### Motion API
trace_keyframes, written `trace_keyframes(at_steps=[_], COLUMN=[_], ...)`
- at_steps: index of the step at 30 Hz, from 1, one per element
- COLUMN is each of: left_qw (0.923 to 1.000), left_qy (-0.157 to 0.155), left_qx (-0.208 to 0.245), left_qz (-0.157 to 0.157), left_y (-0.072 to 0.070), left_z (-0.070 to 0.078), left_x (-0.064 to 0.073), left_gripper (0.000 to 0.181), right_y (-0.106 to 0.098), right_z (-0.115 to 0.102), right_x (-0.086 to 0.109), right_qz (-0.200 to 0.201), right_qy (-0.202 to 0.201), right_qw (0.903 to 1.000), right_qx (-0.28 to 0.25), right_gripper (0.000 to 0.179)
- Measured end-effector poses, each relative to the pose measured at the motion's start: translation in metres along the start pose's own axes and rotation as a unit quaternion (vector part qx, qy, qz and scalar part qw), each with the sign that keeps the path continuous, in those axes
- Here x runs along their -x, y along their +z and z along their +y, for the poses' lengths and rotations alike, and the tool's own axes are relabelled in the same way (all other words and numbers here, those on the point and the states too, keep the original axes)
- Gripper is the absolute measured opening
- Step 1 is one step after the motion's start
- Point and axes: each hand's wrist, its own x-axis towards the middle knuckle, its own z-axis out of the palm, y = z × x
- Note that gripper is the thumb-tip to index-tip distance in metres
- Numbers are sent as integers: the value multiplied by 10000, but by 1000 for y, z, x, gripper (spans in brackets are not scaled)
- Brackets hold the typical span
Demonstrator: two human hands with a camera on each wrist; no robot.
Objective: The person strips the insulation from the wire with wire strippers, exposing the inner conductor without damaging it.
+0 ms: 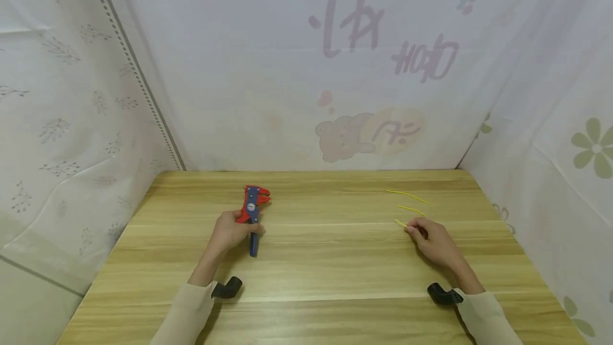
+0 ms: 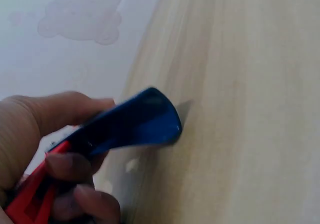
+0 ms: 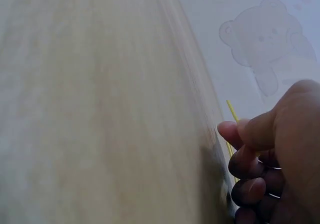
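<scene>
A red and blue wire stripper is gripped in my left hand, its red jaws pointing away and to the right. The blue handle sticks out past the fingers in the left wrist view. Thumb and forefinger of my right hand pinch a short yellow wire, whose free end points up and left. In the right wrist view the wire tip shows above the fingertips. Just beyond that hand, two more yellow wires lie on the table, a nearer one and a farther one.
The wooden table ends at a pale printed curtain at the back. More patterned cloth hangs at the left and right. A black wrist-worn piece sits at the left sleeve and another at the right sleeve.
</scene>
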Motion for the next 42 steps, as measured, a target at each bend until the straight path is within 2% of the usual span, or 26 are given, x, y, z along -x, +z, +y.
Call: trace_keyframes(at_steps=[3, 8, 16, 20, 26, 30, 37, 42], left_qw=[9996, 9971, 9846, 9712, 9421, 9339, 9169, 9080], left_qy=[152, 294, 587, 737, 911, 1020, 1087, 1229], left_qx=[208, 583, 1323, 1813, 2660, 2824, 3072, 3165], left_qz=[-93, -399, -985, -1359, -1829, -1942, -2303, -2454], left_y=[1, 3, 6, 8, 15, 19, 25, 32], left_z=[-1, -3, -5, -6, -9, -9, -6, -7], left_x=[1, 5, 10, 12, 14, 14, 18, 19], left_gripper=[38, 46, 51, 63, 71, 72, 56, 52], right_y=[1, 4, 8, 10, 12, 11, 9, 11], right_z=[-1, -6, -15, -18, -20, -23, -31, -32], right_x=[-2, -7, -15, -17, -18, -19, -22, -25], right_qz=[41, 58, -44, -158, -338, -409, -705, -912], right_qy=[-74, -148, -370, -385, -280, -225, 117, -57], right_qw=[10000, 9999, 9985, 9974, 9965, 9955, 9885, 9802], right_qx=[-5, -46, -398, -591, -716, -819, -1330, -1759], right_gripper=[12, 13, 14, 14, 14, 13, 14, 17])
